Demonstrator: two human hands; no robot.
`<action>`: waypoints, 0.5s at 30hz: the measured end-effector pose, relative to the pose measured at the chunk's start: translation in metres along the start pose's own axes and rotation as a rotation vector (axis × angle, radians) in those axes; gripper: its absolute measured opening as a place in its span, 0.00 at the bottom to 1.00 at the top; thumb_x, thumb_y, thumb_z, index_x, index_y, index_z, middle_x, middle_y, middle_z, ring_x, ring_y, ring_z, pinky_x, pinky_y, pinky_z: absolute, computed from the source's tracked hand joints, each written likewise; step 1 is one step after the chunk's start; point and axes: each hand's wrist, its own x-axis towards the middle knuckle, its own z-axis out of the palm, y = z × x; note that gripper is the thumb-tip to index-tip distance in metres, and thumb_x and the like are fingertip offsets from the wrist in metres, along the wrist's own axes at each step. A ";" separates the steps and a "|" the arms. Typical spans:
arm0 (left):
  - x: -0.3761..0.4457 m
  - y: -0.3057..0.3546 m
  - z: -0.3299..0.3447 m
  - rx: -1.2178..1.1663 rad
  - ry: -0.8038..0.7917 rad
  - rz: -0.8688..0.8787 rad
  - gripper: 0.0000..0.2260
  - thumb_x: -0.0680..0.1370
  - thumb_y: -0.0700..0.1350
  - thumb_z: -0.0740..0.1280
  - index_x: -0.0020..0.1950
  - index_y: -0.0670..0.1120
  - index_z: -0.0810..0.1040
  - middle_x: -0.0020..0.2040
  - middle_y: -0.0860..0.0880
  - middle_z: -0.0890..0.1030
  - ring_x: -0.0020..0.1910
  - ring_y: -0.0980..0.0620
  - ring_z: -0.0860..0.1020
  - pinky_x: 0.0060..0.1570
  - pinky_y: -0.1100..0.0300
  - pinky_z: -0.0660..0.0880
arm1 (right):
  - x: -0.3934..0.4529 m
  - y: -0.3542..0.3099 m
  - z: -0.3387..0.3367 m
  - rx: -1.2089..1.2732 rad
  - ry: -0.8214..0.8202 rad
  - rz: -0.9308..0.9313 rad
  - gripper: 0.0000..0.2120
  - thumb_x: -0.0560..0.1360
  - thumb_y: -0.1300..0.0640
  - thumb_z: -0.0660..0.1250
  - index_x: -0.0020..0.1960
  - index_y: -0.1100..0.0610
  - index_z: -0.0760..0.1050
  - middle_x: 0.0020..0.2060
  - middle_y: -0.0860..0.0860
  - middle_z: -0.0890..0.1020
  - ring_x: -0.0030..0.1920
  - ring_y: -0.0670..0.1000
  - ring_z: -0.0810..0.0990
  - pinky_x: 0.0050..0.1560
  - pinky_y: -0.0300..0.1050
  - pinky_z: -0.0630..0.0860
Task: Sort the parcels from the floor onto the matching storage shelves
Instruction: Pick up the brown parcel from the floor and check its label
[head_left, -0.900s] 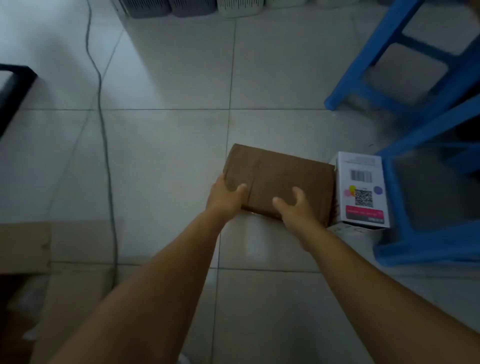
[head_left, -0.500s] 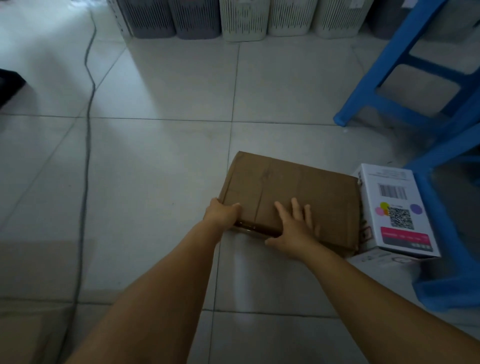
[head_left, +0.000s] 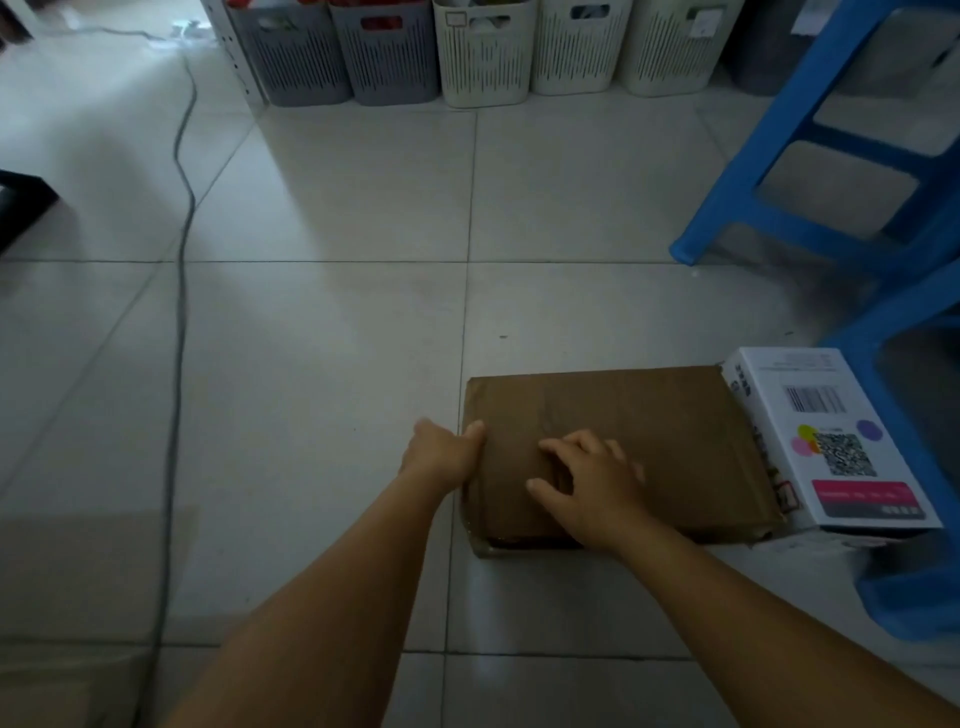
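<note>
A flat brown cardboard parcel (head_left: 675, 441) lies on the tiled floor, right of centre. My left hand (head_left: 441, 454) clasps its left edge, thumb on top and fingers down the side. My right hand (head_left: 592, 483) rests palm-down on the parcel's top near its front left corner, fingers loosely bent and apart. A white box (head_left: 826, 441) with a barcode, a QR code and a pink label sits against the parcel's right side. Storage baskets (head_left: 483, 57), grey and cream, stand in a row at the far edge.
A blue plastic stool (head_left: 831, 171) stands at the right, its legs close to the white box. A grey cable (head_left: 179, 312) runs along the floor on the left. Flattened cardboard (head_left: 67, 597) lies at lower left, a black object (head_left: 21, 202) at the left edge.
The parcel has turned squarer to me and lies flat on the floor. My right hand slid from its near edge onto the top. My head lifted, bringing the baskets into view.
</note>
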 end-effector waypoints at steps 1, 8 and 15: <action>0.000 0.005 0.003 0.073 0.064 0.085 0.36 0.75 0.58 0.68 0.76 0.42 0.60 0.75 0.40 0.68 0.71 0.39 0.70 0.67 0.44 0.70 | -0.003 0.001 0.001 0.027 0.011 0.013 0.24 0.76 0.38 0.60 0.70 0.43 0.69 0.66 0.47 0.71 0.66 0.52 0.67 0.65 0.53 0.62; 0.004 0.035 0.026 0.699 0.011 0.574 0.42 0.72 0.66 0.65 0.80 0.55 0.51 0.79 0.44 0.60 0.77 0.40 0.57 0.73 0.37 0.52 | -0.035 0.019 0.016 0.232 0.364 0.666 0.37 0.68 0.43 0.75 0.71 0.52 0.63 0.72 0.56 0.64 0.68 0.61 0.64 0.66 0.60 0.62; 0.001 0.021 0.008 0.660 -0.090 0.333 0.28 0.72 0.66 0.66 0.66 0.52 0.71 0.66 0.43 0.75 0.65 0.40 0.72 0.68 0.41 0.63 | -0.024 0.029 0.005 0.773 0.622 0.888 0.42 0.68 0.61 0.77 0.75 0.56 0.57 0.75 0.61 0.55 0.71 0.65 0.60 0.66 0.59 0.70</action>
